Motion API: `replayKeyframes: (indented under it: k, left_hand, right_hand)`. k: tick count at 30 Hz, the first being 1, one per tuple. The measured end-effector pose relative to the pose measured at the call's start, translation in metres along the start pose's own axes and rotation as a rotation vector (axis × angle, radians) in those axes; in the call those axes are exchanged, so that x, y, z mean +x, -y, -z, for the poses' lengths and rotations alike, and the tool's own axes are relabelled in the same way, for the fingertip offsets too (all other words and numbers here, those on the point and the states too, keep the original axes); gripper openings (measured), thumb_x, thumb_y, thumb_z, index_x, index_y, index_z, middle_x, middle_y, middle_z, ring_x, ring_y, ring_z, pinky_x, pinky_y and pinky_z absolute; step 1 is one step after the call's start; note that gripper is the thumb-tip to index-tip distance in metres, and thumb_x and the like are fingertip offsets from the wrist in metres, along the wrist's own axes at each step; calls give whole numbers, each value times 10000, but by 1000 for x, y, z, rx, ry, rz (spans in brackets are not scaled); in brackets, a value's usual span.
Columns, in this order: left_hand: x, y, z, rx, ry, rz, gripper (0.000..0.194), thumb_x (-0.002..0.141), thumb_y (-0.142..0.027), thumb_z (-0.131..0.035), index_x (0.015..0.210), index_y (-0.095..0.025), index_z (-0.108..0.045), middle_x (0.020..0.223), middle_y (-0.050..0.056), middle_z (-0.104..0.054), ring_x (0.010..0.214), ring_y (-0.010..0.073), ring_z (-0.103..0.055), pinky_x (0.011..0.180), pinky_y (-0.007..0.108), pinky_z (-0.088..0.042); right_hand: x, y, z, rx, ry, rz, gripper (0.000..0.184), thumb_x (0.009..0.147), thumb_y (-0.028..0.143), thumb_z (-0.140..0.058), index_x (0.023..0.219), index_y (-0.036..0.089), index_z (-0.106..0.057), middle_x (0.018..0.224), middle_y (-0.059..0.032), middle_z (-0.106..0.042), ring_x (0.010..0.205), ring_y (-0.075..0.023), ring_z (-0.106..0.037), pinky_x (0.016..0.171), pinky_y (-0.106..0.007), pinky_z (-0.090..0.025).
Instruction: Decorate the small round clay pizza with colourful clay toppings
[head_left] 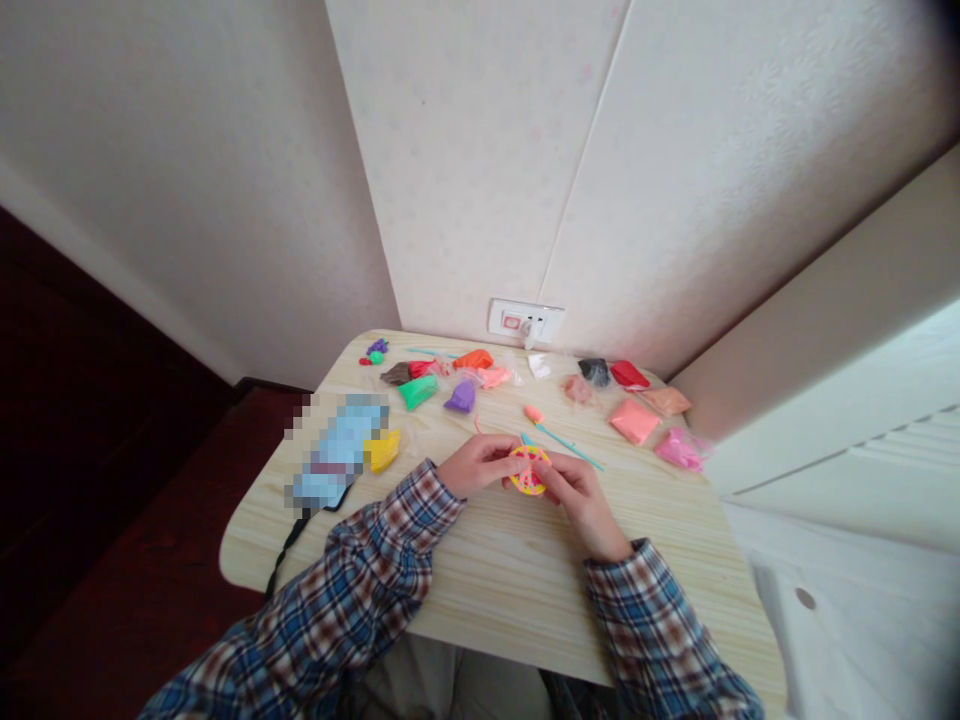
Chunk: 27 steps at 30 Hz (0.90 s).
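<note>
Between my two hands is a small round clay disc (pixel 529 484) with a yellow rim and a red and pink middle. My left hand (pixel 480 464) pinches its left side, the thumb lying on the face. At the right edge my right hand (pixel 576 490) closes thumb and fingers on the same disc. Just beyond the fingers lies a thin blue tool (pixel 574 448), beside a short coral piece (pixel 533 413). A yellow clay packet (pixel 384 451) rests left of my left hand.
A pixelated phone (pixel 339 455) with a black cable lies at the table's left. Behind are clay packets, including green (pixel 418 392), purple (pixel 460 397), coral (pixel 634 421) and pink (pixel 681 450). Small clay shapes (pixel 376 347) sit back left. A wall socket (pixel 526 321) holds a plug.
</note>
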<state>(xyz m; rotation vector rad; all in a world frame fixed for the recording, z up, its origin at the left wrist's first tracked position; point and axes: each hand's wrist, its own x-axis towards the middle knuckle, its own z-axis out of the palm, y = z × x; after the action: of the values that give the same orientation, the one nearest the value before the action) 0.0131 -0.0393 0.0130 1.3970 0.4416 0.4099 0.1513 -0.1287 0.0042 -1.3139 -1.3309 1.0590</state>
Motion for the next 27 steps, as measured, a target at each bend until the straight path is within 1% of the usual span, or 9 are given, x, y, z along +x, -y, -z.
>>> replayKeyframes:
  k: [4,7,9,13,17,23,25,27]
  left_hand:
    - [0,-1,-1,-23,14,14,487,617,-590,-664,590,-132,-500,528,-50,-449,506,64,-397,468,188,-330]
    - [-1,-2,-1,-43,18,26,482,606,-578,-681,590,-131,-503,527,-51,-453,504,63,-402,473,190,-334]
    - [-1,-2,-1,-46,31,28,475,607,-570,-686,599,-129,-511,532,-50,-461,511,66,-414,481,192,-342]
    - [-1,2,1,-31,43,47,465,631,-565,-672,609,-126,-520,543,-44,-482,521,72,-438,500,200,-360]
    - [-1,5,2,-46,70,71,457,636,-558,-674,644,-125,-527,580,-35,-506,533,76,-456,505,204,-371]
    - [-1,4,1,-49,56,19,472,619,-563,-689,657,-120,-532,576,-45,-487,525,65,-433,485,191,-355]
    - [0,4,2,-32,42,15,485,626,-585,-673,682,-118,-552,591,-38,-504,528,69,-443,481,192,-358]
    - [0,6,4,0,37,29,523,637,-633,-631,677,-115,-569,574,-31,-517,509,73,-453,481,199,-363]
  right_hand:
    - [-1,-1,-1,10,-9,2,430,843,504,-468,722,149,-680,595,-8,-535,530,-104,-369,476,-238,-282]
    - [-1,-3,-1,2,11,-7,442,844,513,-460,733,150,-685,601,-13,-550,535,-108,-378,466,-237,-281]
    - [0,-3,0,-2,23,-9,436,842,514,-467,740,151,-687,612,-16,-563,538,-108,-387,466,-235,-285]
    - [0,-1,0,1,7,1,431,839,513,-470,742,153,-685,623,-19,-591,541,-113,-417,476,-237,-301]
    - [0,-1,-1,10,35,18,410,862,476,-457,759,157,-692,684,-26,-633,579,-120,-467,511,-239,-330]
    - [0,-5,-1,26,21,10,357,867,450,-467,849,170,-686,755,-31,-659,620,-134,-497,547,-245,-356]
    - [0,-4,-1,-2,28,28,345,874,439,-459,855,176,-681,765,-29,-655,624,-136,-499,572,-252,-370]
    - [-1,-3,-1,-58,17,80,350,893,418,-431,820,179,-677,766,-28,-645,643,-139,-506,623,-263,-386]
